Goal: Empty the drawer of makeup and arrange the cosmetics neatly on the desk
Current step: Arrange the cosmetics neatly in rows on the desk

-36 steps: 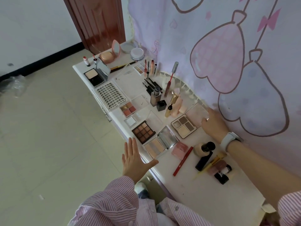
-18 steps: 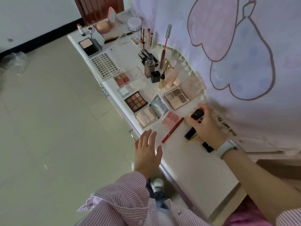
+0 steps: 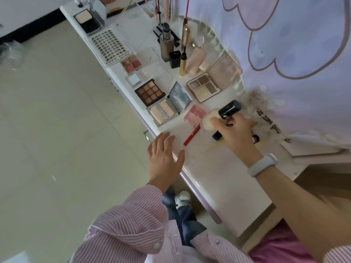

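My right hand [image 3: 236, 132] grips a cream bottle with a black cap [image 3: 221, 114] and holds it tilted just above the white desk [image 3: 218, 177]. Beside it lie a pink compact [image 3: 195, 115], a red pencil [image 3: 191, 135] and a dark blue tube [image 3: 217, 135] partly under my hand. My left hand [image 3: 164, 157] hovers open, fingers spread, at the desk's front edge. Rows of cosmetics fill the far desk: a brown nine-pan palette [image 3: 150, 91], a mirrored highlighter palette [image 3: 169, 109], a four-pan eyeshadow palette [image 3: 204, 86]. No drawer interior shows.
A foundation bottle [image 3: 166, 44], gold tubes [image 3: 183, 62], a lash tray [image 3: 111, 46] and a black compact [image 3: 87, 21] stand further back. A drawer handle [image 3: 146, 135] sticks out below the desk edge. A printed cloth [image 3: 294, 44] hangs on the right. The floor [image 3: 57, 130] lies left.
My right hand left the four-pan palette, came down to the cream bottle, gripped it and lifted it. My left hand rose to the desk edge. My head moved closer.
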Demonstrator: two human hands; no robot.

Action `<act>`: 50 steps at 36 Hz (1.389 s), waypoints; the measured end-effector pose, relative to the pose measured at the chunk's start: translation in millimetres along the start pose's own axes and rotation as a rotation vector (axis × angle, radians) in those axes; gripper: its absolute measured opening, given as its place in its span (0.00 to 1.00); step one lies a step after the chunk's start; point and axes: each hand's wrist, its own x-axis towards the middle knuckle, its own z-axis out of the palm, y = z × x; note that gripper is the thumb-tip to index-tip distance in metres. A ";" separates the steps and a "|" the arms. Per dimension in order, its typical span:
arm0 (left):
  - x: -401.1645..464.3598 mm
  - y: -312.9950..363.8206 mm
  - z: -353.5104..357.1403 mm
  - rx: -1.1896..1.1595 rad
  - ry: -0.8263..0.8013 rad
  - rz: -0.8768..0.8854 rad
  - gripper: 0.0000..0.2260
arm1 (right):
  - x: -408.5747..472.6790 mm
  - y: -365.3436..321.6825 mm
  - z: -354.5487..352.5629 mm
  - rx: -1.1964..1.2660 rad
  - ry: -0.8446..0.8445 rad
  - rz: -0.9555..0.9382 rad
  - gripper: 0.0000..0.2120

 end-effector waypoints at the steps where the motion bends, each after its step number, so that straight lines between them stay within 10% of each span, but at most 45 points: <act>1: 0.6 2.9 -0.4 -0.034 0.062 0.027 0.24 | -5.7 -2.1 -0.3 0.023 -0.058 0.001 0.07; 8: 0.1 39.4 0.5 -0.126 0.082 0.153 0.37 | -32.4 -4.8 8.7 0.136 -0.215 0.029 0.07; 22: 5.0 40.8 6.8 -0.130 0.091 0.232 0.23 | -8.9 -12.7 -12.3 -0.313 -0.118 -0.044 0.16; 30: 9.8 42.2 4.0 -0.201 0.060 0.224 0.25 | -3.5 -13.6 -26.9 -0.218 -0.362 -0.260 0.03; 34: 12.2 43.5 1.8 -0.259 0.072 0.161 0.24 | 1.6 -10.2 -35.3 -0.280 -0.469 -0.312 0.16; 50: 23.4 50.9 0.1 -0.218 0.124 0.253 0.23 | 9.0 -31.6 -41.1 -0.473 -0.296 -0.180 0.15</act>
